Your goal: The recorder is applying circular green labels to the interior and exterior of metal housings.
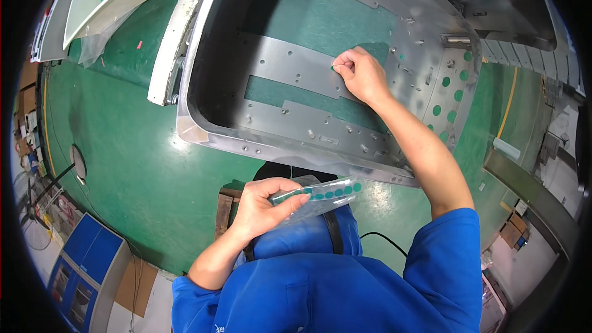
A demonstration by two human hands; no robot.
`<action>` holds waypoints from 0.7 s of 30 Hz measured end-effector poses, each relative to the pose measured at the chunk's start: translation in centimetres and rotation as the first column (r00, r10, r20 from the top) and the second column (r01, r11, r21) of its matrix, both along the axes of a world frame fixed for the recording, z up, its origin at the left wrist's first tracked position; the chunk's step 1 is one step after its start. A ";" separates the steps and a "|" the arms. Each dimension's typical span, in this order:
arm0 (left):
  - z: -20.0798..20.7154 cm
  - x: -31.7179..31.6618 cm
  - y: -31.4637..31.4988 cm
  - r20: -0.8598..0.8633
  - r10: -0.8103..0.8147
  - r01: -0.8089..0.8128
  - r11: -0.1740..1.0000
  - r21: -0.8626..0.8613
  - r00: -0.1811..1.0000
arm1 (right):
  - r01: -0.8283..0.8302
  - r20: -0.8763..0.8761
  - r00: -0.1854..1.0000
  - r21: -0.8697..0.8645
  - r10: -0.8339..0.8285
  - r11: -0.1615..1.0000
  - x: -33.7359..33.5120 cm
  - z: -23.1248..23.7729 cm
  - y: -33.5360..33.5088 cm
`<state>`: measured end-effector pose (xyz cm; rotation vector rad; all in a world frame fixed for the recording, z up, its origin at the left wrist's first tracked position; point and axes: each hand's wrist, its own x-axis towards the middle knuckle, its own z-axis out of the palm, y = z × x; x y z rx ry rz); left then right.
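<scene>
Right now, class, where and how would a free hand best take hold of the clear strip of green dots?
Probably by the right end of the clear strip, coming from the right with a light thumb-and-finger pinch on its edges. The left hand grips the other end, this end sticks out free, and the strip looks thin and flat.

Floor (132,148): glossy green | on it: black cable (386,237), round fan base (79,161) | marking: yellow line (510,100)

Green piece (333,68) mostly hidden by fingers (349,57), white bin (117,7) cropped above
</scene>
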<state>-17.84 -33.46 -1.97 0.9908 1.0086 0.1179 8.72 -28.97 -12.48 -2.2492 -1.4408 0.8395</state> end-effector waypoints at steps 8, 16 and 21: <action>-0.3 0.0 0.2 0.046 0.028 -0.032 0.996 0.088 0.999 | 0.013 -0.044 0.999 0.080 -0.010 0.997 -0.1 -0.2 -0.4; 0.8 -0.1 0.7 -0.031 0.034 -0.034 0.999 0.017 0.999 | 0.049 -0.096 0.994 -0.070 -0.056 0.996 1.4 0.3 1.4; 1.8 -0.4 1.7 -0.053 0.081 -0.068 0.973 0.219 0.995 | 0.077 -0.562 0.827 0.076 -0.021 0.994 0.3 5.7 1.2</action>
